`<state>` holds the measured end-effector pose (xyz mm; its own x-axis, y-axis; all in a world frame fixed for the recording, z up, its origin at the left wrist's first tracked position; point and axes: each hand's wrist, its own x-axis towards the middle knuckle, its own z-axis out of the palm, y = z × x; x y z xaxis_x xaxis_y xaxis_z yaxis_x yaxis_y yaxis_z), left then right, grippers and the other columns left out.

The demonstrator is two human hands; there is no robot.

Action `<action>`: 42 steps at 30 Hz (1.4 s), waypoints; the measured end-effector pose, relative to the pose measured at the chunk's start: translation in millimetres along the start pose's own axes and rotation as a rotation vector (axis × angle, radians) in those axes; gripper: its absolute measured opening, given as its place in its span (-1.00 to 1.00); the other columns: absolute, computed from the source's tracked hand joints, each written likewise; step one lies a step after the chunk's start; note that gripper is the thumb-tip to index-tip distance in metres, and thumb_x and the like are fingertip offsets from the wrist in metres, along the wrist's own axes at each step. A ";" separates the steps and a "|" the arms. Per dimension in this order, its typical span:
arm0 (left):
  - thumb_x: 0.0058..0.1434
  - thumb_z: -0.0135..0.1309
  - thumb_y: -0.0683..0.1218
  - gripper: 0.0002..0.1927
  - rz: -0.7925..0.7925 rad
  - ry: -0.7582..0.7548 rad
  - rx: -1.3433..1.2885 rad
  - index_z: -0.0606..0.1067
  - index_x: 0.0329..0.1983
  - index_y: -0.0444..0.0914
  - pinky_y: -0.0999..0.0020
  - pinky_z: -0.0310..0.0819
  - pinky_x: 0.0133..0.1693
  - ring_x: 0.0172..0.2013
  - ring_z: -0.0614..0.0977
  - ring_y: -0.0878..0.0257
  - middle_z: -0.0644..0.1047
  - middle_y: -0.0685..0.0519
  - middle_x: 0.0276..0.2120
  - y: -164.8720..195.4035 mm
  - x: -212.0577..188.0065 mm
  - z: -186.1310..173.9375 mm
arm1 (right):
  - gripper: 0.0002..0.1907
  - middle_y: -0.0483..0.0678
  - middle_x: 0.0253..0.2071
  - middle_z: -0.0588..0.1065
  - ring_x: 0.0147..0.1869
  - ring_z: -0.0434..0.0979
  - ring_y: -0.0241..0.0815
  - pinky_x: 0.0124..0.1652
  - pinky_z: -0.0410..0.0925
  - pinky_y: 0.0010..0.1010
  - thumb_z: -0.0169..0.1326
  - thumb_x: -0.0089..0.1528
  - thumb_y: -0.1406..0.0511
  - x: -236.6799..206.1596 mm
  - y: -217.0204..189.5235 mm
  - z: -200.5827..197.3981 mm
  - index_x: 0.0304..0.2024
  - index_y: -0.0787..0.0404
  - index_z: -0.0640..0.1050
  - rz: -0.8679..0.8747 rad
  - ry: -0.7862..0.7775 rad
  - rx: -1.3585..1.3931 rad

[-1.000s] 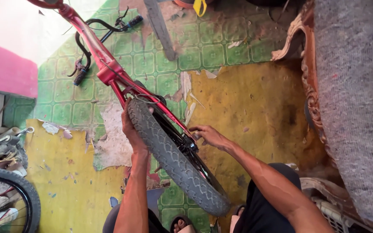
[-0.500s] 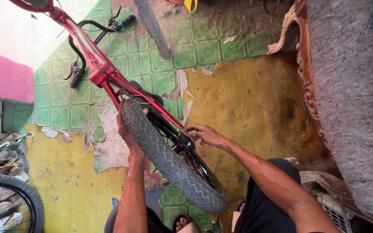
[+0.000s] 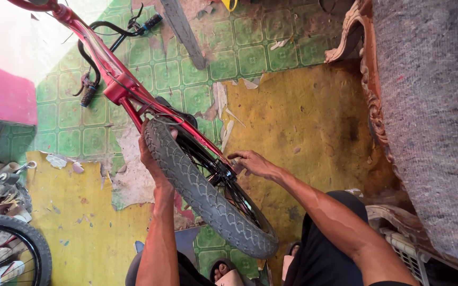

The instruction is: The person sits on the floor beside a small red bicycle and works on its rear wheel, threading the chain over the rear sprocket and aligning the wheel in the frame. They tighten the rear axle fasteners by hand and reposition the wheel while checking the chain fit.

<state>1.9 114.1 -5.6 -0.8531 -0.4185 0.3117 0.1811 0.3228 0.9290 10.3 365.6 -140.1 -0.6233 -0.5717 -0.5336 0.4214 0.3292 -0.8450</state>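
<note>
A red bicycle stands upside down on the floor, its black handlebars resting on the green tiles. Its front wheel with a knobby black tyre sits in the red fork and points up toward me. My left hand grips the far left side of the tyre near the fork crown. My right hand rests at the wheel hub on the right fork leg, fingers curled; what they pinch is too small to tell.
Another bicycle wheel lies at the lower left among scrap parts. A carved wooden seat under a grey blanket fills the right side. A wooden plank lies at the top. The floor covering is torn green and yellow.
The view has shifted slightly, so the bicycle appears a little lower and farther left. Both hands keep their places on the tyre and at the hub.
</note>
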 end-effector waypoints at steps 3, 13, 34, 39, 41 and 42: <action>0.27 0.31 -0.18 -0.32 -0.031 -0.008 -0.039 0.31 0.42 -0.33 0.44 0.47 0.08 -0.05 0.60 0.35 0.58 0.06 -0.04 2.3 -1.0 0.6 | -0.54 -0.04 -0.08 0.65 -0.03 0.68 -0.25 -0.15 0.54 -0.29 -0.20 0.38 0.18 -3.7 3.2 -1.2 0.29 0.10 0.43 -0.009 -0.009 0.014; 0.29 0.31 -0.22 -0.32 -0.029 -0.027 -0.072 0.31 0.43 -0.33 0.42 0.48 0.07 -0.04 0.59 0.34 0.57 0.06 -0.03 6.8 -1.2 -2.6 | -0.56 -0.05 -0.18 0.63 -0.12 0.65 -0.25 -0.12 0.50 -0.33 -0.16 0.39 0.20 -56.8 -8.7 3.4 0.24 0.19 0.49 -0.038 -0.002 -0.027; 0.26 0.33 -0.20 -0.31 -0.015 -0.009 -0.041 0.32 0.42 -0.33 0.44 0.50 0.07 -0.04 0.61 0.34 0.58 0.06 -0.03 0.7 3.8 -20.4 | -0.50 -0.05 -0.51 0.54 -0.51 0.38 -0.34 -0.45 0.27 -0.46 0.28 0.13 0.25 -112.7 -132.0 13.9 0.10 0.17 0.46 -0.222 0.319 -0.133; 0.24 0.35 -0.19 -0.29 -0.043 0.012 -0.066 0.33 0.42 -0.30 0.44 0.48 0.09 -0.03 0.60 0.35 0.57 0.06 -0.02 -0.6 1.7 -22.6 | -0.54 -0.20 -0.43 0.39 -0.45 0.31 -0.41 -0.44 0.27 -0.46 0.38 0.06 0.21 -111.1 -127.3 19.3 -0.09 0.20 0.48 -0.487 0.442 -0.185; 0.24 0.35 -0.19 -0.28 -0.020 0.006 -0.061 0.32 0.43 -0.30 0.44 0.48 0.10 -0.03 0.59 0.35 0.57 0.06 -0.01 0.6 2.0 -27.5 | -0.56 -0.19 -0.43 0.39 -0.45 0.30 -0.40 -0.44 0.26 -0.45 0.39 0.07 0.18 -107.1 -129.2 22.4 -0.14 0.19 0.48 -0.494 0.454 -0.172; 0.23 0.35 -0.19 -0.28 -0.011 0.003 -0.058 0.32 0.43 -0.30 0.43 0.48 0.10 -0.03 0.59 0.35 0.56 0.06 -0.01 0.8 1.1 -27.9 | -0.57 -0.19 -0.43 0.39 -0.46 0.30 -0.39 -0.44 0.26 -0.44 0.40 0.08 0.17 -106.0 -129.4 22.7 -0.17 0.18 0.48 -0.495 0.459 -0.167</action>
<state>14.9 90.2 1.1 -0.8537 -0.4244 0.3018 0.1999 0.2681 0.9424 36.8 366.6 26.7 -0.9471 -0.3205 -0.0139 -0.0684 0.2439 -0.9674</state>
